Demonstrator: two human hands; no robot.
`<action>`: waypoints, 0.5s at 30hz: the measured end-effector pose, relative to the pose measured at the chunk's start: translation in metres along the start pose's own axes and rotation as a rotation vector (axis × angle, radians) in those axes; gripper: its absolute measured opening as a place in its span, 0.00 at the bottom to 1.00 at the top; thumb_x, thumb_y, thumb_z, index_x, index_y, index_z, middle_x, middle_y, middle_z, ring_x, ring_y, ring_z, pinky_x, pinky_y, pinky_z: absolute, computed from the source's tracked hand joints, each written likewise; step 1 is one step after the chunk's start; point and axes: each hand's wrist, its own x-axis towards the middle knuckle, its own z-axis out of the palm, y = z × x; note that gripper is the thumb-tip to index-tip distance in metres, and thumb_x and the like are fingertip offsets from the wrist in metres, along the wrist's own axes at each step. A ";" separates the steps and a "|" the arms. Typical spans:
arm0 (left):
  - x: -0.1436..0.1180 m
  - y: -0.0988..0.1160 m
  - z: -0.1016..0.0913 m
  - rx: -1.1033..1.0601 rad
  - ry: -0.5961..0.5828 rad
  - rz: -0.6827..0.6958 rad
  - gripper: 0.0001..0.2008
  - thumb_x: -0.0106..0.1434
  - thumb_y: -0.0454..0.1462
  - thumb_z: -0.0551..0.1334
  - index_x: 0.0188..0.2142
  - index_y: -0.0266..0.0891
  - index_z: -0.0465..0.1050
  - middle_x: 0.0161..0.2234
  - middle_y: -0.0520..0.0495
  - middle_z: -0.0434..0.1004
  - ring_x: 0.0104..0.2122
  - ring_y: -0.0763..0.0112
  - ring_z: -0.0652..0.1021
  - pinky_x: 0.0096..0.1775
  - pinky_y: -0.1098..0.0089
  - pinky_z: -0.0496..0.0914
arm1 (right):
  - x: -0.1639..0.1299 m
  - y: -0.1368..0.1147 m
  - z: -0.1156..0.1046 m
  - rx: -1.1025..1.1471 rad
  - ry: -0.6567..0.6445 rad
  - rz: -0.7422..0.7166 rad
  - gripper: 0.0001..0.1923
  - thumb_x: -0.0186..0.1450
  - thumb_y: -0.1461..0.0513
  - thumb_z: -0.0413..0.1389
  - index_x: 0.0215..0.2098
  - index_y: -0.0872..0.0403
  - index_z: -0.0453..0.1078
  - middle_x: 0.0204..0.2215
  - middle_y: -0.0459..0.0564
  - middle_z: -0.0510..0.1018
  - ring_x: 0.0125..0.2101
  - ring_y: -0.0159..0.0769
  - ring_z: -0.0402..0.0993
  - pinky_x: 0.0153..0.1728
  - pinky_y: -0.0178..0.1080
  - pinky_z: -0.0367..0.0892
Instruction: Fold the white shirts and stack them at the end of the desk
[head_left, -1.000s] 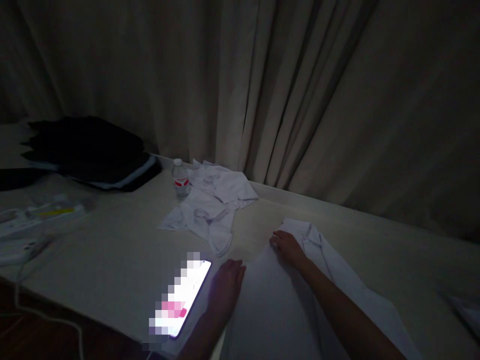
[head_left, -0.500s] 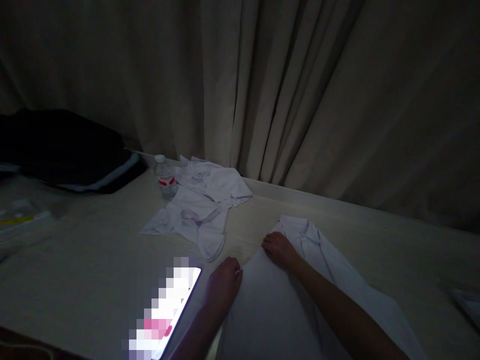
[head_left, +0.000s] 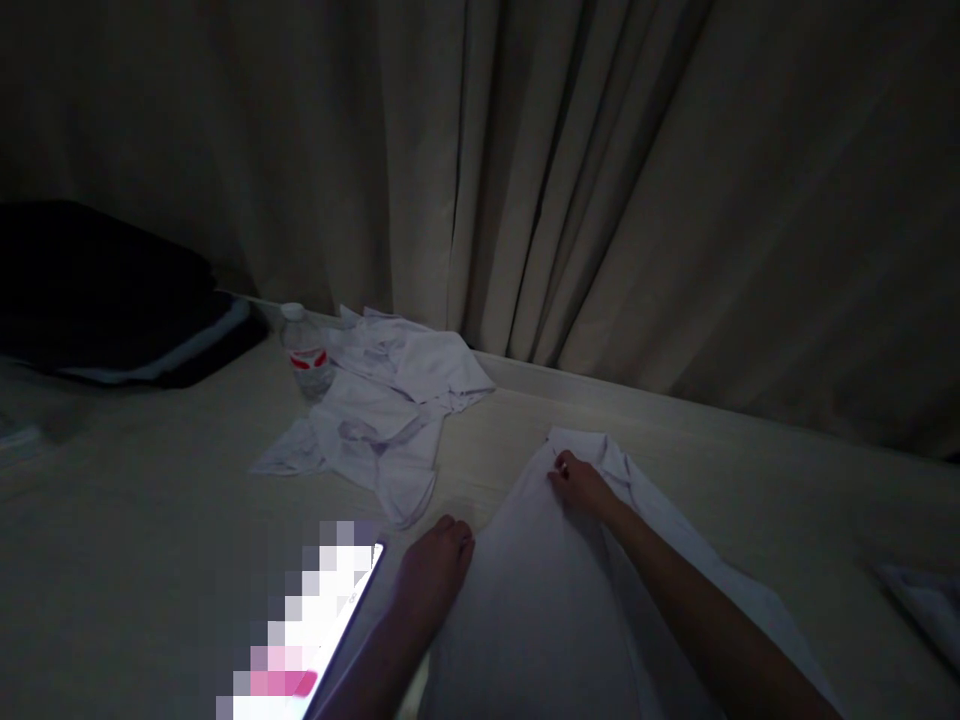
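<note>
Two bare hands are seen, and one white collared fabric shirt (head_left: 525,600) is touched by both. One slim phone with a brightly lit screen (head_left: 345,610), one clear plastic bottle with a white cap and a red-and-white label (head_left: 308,355), and one stack of dark folded cloth with a pale grey-blue layer (head_left: 97,290) are also counted. Near the bottle, crumpled white cloth (head_left: 405,375) is spread; whether one piece or several cannot be told.

The shirt is laid on the pale flat tabletop (head_left: 150,520), collar (head_left: 579,440) toward the long grey-beige curtain (head_left: 420,150). Its body is smooth and dimly lit, its lower part cut off by the view.

The left hand (head_left: 439,558) is placed at its left edge, fingers curled; the right hand (head_left: 583,485) is held just below the collar, fingertips drawn inward. Whether fabric is pinched by either cannot be told.
</note>
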 end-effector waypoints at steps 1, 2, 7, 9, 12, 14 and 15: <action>0.000 0.000 0.000 0.001 0.001 -0.002 0.12 0.63 0.38 0.49 0.35 0.40 0.70 0.38 0.46 0.72 0.37 0.70 0.74 0.39 0.70 0.64 | 0.003 0.000 0.005 0.047 0.015 0.045 0.08 0.60 0.60 0.53 0.38 0.53 0.67 0.26 0.47 0.76 0.25 0.33 0.71 0.27 0.33 0.62; 0.000 0.000 0.000 0.005 -0.005 -0.007 0.11 0.63 0.38 0.49 0.36 0.41 0.70 0.39 0.46 0.72 0.37 0.70 0.74 0.39 0.70 0.64 | 0.006 0.001 0.010 0.094 0.032 0.087 0.08 0.59 0.61 0.53 0.38 0.53 0.65 0.25 0.45 0.75 0.24 0.32 0.70 0.25 0.32 0.61; 0.001 0.001 -0.001 0.042 -0.056 -0.034 0.10 0.63 0.37 0.49 0.35 0.40 0.69 0.39 0.46 0.72 0.37 0.71 0.74 0.38 0.71 0.63 | 0.024 0.008 0.021 0.313 0.100 0.239 0.10 0.52 0.67 0.52 0.34 0.52 0.63 0.24 0.42 0.71 0.24 0.30 0.68 0.24 0.31 0.61; 0.001 -0.001 0.001 0.056 -0.038 -0.027 0.10 0.63 0.37 0.49 0.35 0.41 0.68 0.39 0.47 0.72 0.37 0.71 0.74 0.37 0.71 0.63 | 0.026 0.011 0.021 0.403 0.103 0.287 0.10 0.52 0.67 0.52 0.34 0.52 0.63 0.23 0.42 0.70 0.23 0.31 0.68 0.23 0.32 0.62; 0.001 -0.004 0.003 0.064 -0.016 -0.018 0.09 0.63 0.37 0.49 0.34 0.41 0.68 0.38 0.47 0.71 0.36 0.71 0.73 0.36 0.71 0.62 | 0.025 0.012 0.016 0.537 0.079 0.350 0.11 0.51 0.66 0.53 0.34 0.52 0.62 0.24 0.42 0.71 0.22 0.31 0.69 0.22 0.32 0.64; 0.001 -0.004 0.003 0.065 -0.015 -0.017 0.09 0.63 0.37 0.49 0.34 0.41 0.68 0.38 0.48 0.71 0.36 0.71 0.73 0.36 0.71 0.61 | 0.022 0.011 0.012 0.625 0.044 0.383 0.11 0.52 0.66 0.53 0.35 0.52 0.62 0.25 0.43 0.71 0.22 0.31 0.70 0.23 0.33 0.65; 0.001 -0.004 0.003 0.064 -0.013 -0.015 0.09 0.63 0.37 0.49 0.34 0.41 0.68 0.38 0.47 0.71 0.36 0.71 0.73 0.36 0.71 0.61 | 0.020 0.010 0.009 0.668 0.019 0.394 0.11 0.53 0.66 0.54 0.36 0.52 0.62 0.25 0.43 0.71 0.22 0.31 0.70 0.23 0.34 0.66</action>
